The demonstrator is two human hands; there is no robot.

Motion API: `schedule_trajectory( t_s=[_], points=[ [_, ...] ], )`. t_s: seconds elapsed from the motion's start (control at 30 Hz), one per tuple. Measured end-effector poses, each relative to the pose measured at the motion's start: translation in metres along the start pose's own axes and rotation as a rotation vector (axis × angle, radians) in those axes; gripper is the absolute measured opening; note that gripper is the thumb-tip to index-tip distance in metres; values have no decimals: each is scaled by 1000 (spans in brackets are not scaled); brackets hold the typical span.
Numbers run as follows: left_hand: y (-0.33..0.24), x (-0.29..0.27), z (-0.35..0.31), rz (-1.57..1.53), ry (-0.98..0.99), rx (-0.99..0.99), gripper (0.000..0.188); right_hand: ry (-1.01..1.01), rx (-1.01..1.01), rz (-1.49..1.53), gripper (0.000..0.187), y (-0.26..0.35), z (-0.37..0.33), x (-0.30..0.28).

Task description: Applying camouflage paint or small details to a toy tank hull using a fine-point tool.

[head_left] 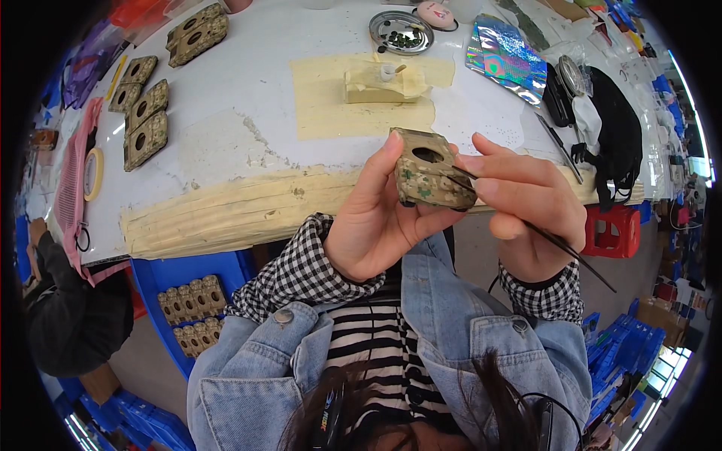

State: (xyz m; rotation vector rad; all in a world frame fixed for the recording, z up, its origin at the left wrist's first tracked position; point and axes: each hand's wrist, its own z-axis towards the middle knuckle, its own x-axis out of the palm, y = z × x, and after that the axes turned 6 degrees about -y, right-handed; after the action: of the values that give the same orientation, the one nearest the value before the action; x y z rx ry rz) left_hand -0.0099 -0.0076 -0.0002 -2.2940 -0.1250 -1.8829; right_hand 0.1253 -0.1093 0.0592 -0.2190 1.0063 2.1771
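My left hand (380, 214) grips a small camouflage-patterned housing (432, 177), tilted, above the table's front edge. A dark oval hole shows in its upper face. My right hand (530, 199) pinches thin black tweezers (560, 244), whose tips lie against or very close to the housing just below the hole. The tweezers' rear end sticks out toward the lower right. Whether the tips hold anything is too small to tell.
Similar camouflage housings (145, 139) lie at the table's left, and several more sit in a blue bin (154, 282) below. A taped block (383, 83) stands ahead of my hands. Behind it is a round dish (402, 46) with small dark pieces. A black pen-like tool (558, 146) lies right.
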Motion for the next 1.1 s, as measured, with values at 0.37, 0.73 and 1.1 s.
schedule_trajectory(
  t_s=[0.37,0.73,1.1],
  points=[
    [-14,-13,-11,-121,170,-20,70,-298,162,-329,5,-35,22,16],
    [-19,-18,-12,-185,146,-19,59,-122,57,-564,16,-70,38,43],
    [-20,-14,-11,-85,64,46,66,-346,-53,-417,11,-60,43,36]
  ],
)
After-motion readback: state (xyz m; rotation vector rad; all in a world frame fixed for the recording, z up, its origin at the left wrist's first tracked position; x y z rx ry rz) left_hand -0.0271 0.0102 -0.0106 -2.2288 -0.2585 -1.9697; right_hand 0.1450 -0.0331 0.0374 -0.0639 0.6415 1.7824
